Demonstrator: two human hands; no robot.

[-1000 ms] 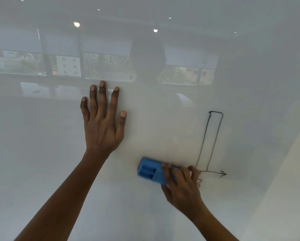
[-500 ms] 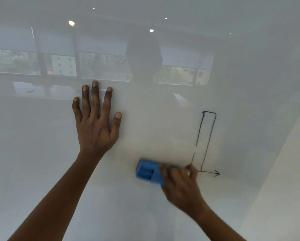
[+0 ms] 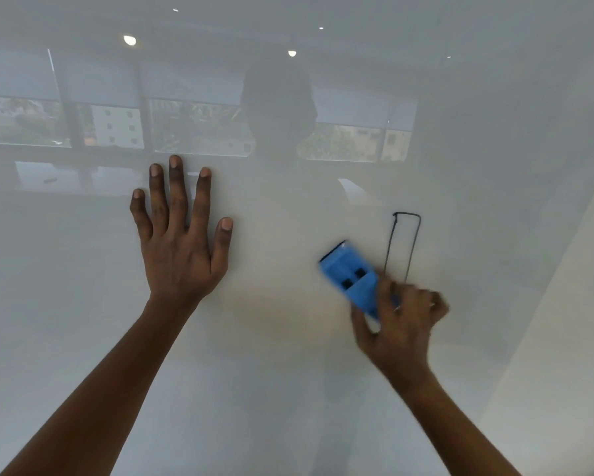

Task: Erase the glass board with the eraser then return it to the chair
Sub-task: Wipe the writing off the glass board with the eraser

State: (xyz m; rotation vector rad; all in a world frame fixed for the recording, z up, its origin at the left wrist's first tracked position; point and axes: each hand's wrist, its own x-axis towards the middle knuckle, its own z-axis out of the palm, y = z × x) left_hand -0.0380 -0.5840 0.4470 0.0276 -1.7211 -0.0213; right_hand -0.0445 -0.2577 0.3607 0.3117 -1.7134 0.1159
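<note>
Your right hand (image 3: 400, 317) is showing as a motion smear; its fingertips are not resolving individually, so the exact grip is not readable. That hand is covering the lower end of the blue plastic block eraser (image 3: 349, 274), whose outline is also blurring. The lower ends of the thin black marker line (image 3: 407, 235) are disappearing behind your knuckles. Both your forearms are being cut off by the bottom edge. The glossy white glass board (image 3: 82, 304) is running past every edge, and the windows reflecting in it are appearing hazy.
</note>
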